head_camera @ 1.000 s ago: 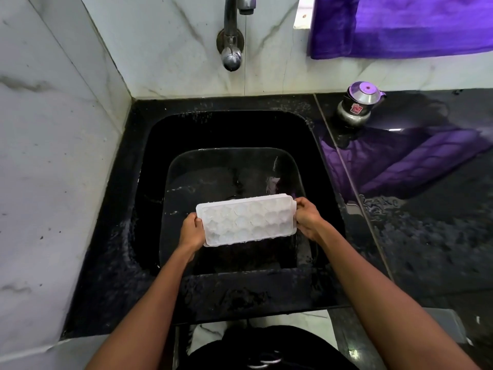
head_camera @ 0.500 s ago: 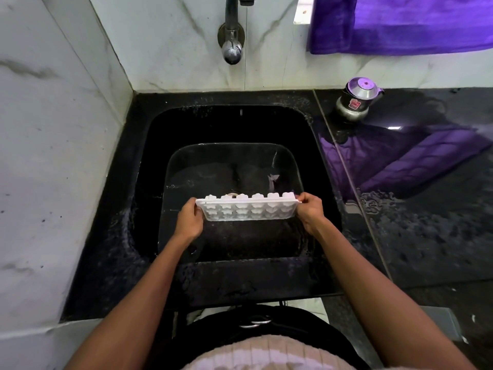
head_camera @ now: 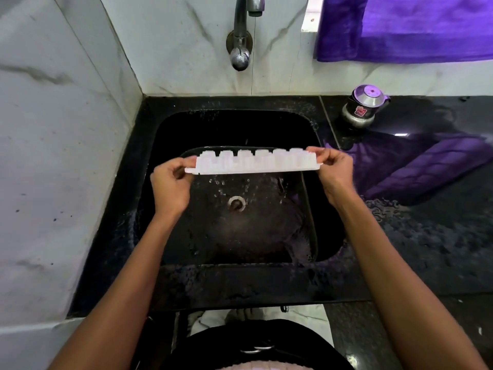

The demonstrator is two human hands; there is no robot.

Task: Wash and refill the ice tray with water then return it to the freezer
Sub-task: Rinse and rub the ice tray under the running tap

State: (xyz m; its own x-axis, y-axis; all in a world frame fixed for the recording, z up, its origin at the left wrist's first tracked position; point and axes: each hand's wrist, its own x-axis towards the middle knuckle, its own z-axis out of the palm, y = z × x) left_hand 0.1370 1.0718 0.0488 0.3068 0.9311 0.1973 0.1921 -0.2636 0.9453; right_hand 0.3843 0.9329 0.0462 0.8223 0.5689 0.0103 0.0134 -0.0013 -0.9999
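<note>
- Both hands, left hand point(head_camera: 170, 186) and right hand point(head_camera: 333, 173), pinched the ends of the ice tray point(head_camera: 253, 162), held upside down above the black sink point(head_camera: 234, 124).
- Water droplets fell toward the drain point(head_camera: 236, 204).
- Beyond, the tap point(head_camera: 240, 36) stood over it.

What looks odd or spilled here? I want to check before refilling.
The ice tray is flipped, cups up, held by left hand and right hand over the sink. Water lies spilled across the counter.
</note>
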